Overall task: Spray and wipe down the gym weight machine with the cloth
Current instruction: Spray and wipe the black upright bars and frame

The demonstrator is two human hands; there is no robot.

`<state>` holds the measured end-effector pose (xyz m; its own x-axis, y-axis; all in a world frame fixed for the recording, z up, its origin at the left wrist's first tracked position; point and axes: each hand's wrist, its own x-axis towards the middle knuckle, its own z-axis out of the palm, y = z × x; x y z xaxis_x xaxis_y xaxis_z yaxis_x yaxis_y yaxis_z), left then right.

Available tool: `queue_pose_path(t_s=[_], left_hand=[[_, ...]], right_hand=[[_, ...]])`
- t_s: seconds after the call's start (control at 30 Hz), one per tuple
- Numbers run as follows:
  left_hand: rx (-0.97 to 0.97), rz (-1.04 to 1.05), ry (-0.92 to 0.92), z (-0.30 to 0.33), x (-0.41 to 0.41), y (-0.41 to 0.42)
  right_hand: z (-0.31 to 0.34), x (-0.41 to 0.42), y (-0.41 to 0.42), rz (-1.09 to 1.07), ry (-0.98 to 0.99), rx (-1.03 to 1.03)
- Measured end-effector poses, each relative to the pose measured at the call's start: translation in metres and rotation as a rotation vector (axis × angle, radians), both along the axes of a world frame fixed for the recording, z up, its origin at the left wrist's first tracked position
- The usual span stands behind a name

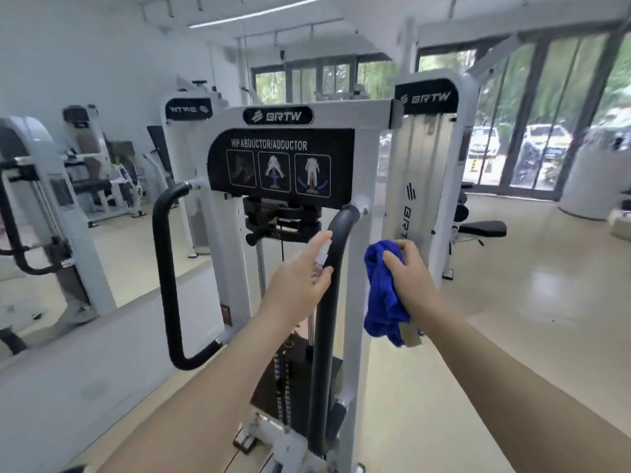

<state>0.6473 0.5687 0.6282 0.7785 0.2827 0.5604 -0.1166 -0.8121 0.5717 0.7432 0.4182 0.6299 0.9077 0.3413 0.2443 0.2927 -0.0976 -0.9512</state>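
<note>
Left hand [300,274] grips the spray bottle [321,256] at the machine's right black handle [333,268]. Right hand [406,268] grips the cloth [382,295] just beside it. Aim the nozzle along the handle, then wipe top to bottom.

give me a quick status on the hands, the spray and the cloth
Left hand grips small spray bottle, aimed at right black handle bar. Right hand holds bunched blue cloth, off the bar. Nothing in the way.

A weight machine [283,158] stands ahead. Near it, the left hand [300,274] holds a spray bottle [321,259] left of the right hand [409,271], which holds a cloth [382,295].
</note>
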Motion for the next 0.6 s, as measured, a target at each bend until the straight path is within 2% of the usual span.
queue_pose_path(t_s=[0.23,0.6], left_hand=[[0.143,0.065,0.149,0.047,0.043,0.021],[0.248,0.227,0.104,0.041,0.055,0.014]], right_hand=[[0.023,0.024,0.016,0.025,-0.110,-0.133],[0.028,0.044,0.015,-0.001,-0.179,-0.204]])
